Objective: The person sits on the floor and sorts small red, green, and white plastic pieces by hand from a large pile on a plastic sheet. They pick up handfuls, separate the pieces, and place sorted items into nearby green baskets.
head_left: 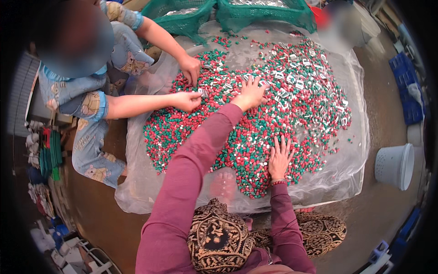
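A wide heap of small red, green and white pebble-like pieces [246, 150] lies in front of me, with flat silver metal pieces [299, 84] shaped like buckle frames scattered through it. My left hand [250, 94] reaches to the heap's middle, fingers apart on the pieces, with silver metal bits right beside the fingertips. Nearer to me, my right hand [279, 160] lies palm down on the heap's front part, fingers spread. No object shows in either hand. The heap rests on a translucent plastic sheet [337, 189].
At the left, a co-worker's hand [187, 101] pinches a silver piece while the other hand [190, 68] touches the heap. Green mesh-lined baskets [267, 17] holding metal pieces stand at the far edge. A pale bucket [394, 166] and a blue crate [406, 86] are at right.
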The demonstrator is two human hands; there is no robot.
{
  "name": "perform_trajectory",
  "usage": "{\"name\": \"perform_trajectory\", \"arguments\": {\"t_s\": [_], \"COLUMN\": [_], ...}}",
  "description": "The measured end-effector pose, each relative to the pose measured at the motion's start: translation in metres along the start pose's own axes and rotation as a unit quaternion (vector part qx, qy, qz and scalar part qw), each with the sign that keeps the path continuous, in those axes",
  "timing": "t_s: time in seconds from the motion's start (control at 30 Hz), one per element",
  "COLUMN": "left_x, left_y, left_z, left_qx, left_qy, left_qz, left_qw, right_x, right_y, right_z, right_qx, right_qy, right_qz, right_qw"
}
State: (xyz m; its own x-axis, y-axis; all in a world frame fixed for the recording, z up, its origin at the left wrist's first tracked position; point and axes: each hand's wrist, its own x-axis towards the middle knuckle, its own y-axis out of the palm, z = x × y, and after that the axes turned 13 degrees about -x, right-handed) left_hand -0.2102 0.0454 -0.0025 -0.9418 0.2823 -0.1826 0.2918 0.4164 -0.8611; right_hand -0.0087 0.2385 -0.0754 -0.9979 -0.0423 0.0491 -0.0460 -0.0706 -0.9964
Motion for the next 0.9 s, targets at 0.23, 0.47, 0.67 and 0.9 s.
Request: {"name": "perform_trajectory", "arguments": {"t_s": [0.23, 0.47, 0.67, 0.9], "left_x": [-0.056, -0.180, -0.185, -0.097], "left_y": [0.070, 0.089, 0.070, 0.040], "left_z": [-0.006, -0.012, 0.013, 0.059], "left_qx": [0.110, 0.044, 0.094, 0.181], "left_qy": [0.058, 0.146, 0.219, 0.150], "left_qz": [-0.196, -0.104, -0.070, -0.117], "left_qw": [0.973, 0.983, 0.969, 0.965], "right_x": [0.001, 0.004, 0.006, 0.015], "right_y": [0.012, 0.013, 0.005, -0.043], "right_z": [0.004, 0.008, 0.003, 0.011], "right_qx": [-0.028, -0.056, 0.050, 0.128], "right_qy": [0.017, 0.015, 0.042, -0.046], "right_qz": [-0.015, -0.023, 0.003, -0.083], "right_qw": [0.999, 0.998, 0.998, 0.987]}}
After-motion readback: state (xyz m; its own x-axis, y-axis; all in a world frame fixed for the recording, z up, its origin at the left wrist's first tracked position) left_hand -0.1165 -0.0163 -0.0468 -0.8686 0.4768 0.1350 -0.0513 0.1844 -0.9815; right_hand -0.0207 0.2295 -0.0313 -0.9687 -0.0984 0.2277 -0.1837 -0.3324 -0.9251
